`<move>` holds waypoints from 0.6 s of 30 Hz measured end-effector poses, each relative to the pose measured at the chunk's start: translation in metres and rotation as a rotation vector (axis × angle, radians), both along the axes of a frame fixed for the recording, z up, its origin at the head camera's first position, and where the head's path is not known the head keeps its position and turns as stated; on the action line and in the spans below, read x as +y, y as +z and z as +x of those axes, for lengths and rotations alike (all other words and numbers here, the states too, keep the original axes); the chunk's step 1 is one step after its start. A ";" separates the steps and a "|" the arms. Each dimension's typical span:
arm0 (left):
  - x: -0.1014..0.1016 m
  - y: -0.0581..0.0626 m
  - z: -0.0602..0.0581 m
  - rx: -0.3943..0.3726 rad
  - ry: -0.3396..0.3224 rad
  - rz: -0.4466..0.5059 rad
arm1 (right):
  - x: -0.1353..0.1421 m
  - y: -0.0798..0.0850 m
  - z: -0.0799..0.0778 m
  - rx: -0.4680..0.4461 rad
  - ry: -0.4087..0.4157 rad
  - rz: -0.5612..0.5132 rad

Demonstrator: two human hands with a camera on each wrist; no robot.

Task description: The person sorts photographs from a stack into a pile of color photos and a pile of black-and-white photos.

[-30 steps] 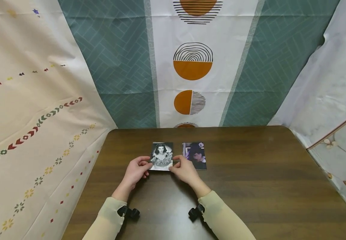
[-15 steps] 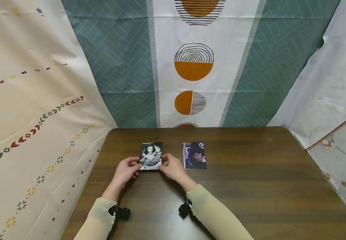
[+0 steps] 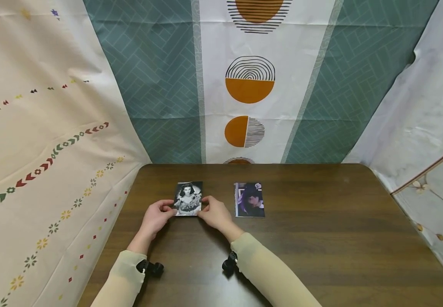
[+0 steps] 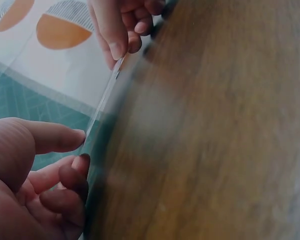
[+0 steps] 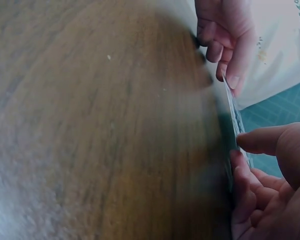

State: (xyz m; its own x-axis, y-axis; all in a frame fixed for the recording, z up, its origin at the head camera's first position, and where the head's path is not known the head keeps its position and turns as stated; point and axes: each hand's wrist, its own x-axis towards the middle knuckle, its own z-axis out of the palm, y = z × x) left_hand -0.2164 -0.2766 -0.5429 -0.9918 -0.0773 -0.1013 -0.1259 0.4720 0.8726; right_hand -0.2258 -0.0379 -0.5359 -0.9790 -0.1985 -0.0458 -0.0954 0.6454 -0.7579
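Both hands hold a black-and-white photo card showing a person in a ruffled dress. My left hand pinches its left edge, thumb in front. At the opposite edge, my right hand pinches with thumb and fingers. Seen nearly edge-on in the left wrist view, the card is a thin strip just above the table; the right wrist view gives the same thin card. Whether it is a single sheet or several cannot be told. To the right lies a purple-toned photo card, apart from both hands.
A brown wooden table carries the cards. Behind it hangs a green and white cloth with orange half-circles. A cream patterned cloth borders the left side, a pale floral one the right.
Both hands have moved left together with the black-and-white photo card, quickly at first, then only slightly. The purple-toned card stays put, now with a wider gap beside it.
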 end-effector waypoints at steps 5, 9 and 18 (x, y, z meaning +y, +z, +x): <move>-0.001 -0.001 0.001 0.006 -0.012 -0.074 | -0.004 0.000 0.002 0.000 -0.010 0.066; 0.001 0.000 0.002 0.006 -0.007 -0.094 | -0.005 0.001 0.002 -0.007 -0.010 0.088; 0.005 0.002 -0.001 0.024 -0.017 -0.138 | -0.005 0.002 0.001 -0.003 -0.020 0.109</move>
State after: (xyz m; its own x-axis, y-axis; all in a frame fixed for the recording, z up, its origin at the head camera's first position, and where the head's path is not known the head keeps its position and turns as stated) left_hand -0.2172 -0.2714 -0.5413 -0.9951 -0.0721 -0.0671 -0.0968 0.5899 0.8016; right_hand -0.2250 -0.0430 -0.5335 -0.9826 -0.1726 -0.0689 -0.0796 0.7259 -0.6832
